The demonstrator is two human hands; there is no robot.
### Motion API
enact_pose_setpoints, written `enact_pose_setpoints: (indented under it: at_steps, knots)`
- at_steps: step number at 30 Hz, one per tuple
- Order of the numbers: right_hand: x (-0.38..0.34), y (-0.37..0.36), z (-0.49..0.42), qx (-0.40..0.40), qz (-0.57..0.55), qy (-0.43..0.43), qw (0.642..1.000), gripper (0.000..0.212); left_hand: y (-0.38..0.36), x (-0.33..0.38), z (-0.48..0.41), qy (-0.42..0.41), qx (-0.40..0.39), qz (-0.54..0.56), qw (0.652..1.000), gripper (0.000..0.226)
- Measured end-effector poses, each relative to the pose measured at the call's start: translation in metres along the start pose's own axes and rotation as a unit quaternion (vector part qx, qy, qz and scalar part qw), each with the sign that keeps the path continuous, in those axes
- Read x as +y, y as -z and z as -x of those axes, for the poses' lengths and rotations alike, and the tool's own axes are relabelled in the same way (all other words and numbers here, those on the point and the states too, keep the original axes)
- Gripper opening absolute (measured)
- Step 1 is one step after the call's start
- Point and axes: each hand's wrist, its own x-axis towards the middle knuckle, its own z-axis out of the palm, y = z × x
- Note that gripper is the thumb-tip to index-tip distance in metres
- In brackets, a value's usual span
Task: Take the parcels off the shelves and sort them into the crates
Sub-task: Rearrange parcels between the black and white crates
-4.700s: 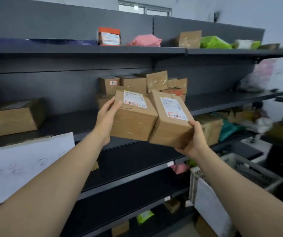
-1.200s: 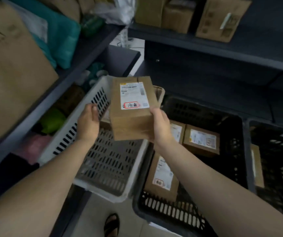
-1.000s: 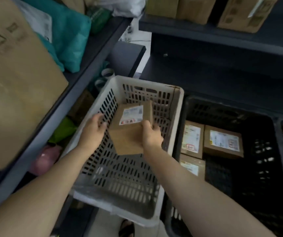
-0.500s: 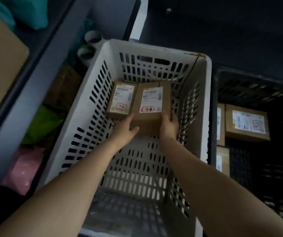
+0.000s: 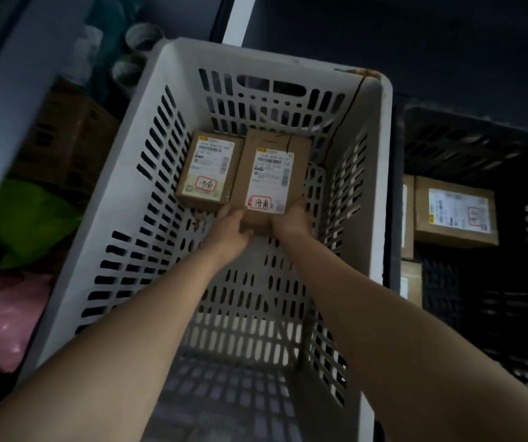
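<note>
Two brown cardboard parcels lie side by side at the far end of the white slotted crate (image 5: 122,237). The left parcel (image 5: 208,170) rests free on the crate floor, its label marked in red. The right parcel (image 5: 272,173) is larger, with a white label and red-ringed writing. My left hand (image 5: 234,231) grips its near left corner and my right hand (image 5: 291,218) grips its near right corner. Both arms reach down into the crate.
A black crate (image 5: 467,148) stands right of the white one, with labelled brown boxes (image 5: 454,212) inside. On the left, a grey shelf edge (image 5: 10,90) overhangs green (image 5: 23,224) and pink (image 5: 4,314) bags and a brown carton (image 5: 68,138).
I turned from the shelves with two parcels and lowered them into the white crate. One now lies free at the left; the other has sunk to the floor beside it.
</note>
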Motion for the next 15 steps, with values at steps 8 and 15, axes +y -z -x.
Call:
enact_pose_setpoints:
  at_steps: [8,15]
  knots:
    - [-0.011,0.048,0.061,-0.02,0.274,0.252,0.928,0.053,0.027,0.038,0.034,-0.015,0.069,-0.062,0.996,0.045]
    - [-0.005,0.122,0.096,0.15,0.259,0.483,0.823,0.03,0.031,0.104,0.075,-0.073,0.163,-0.05,0.983,0.034]
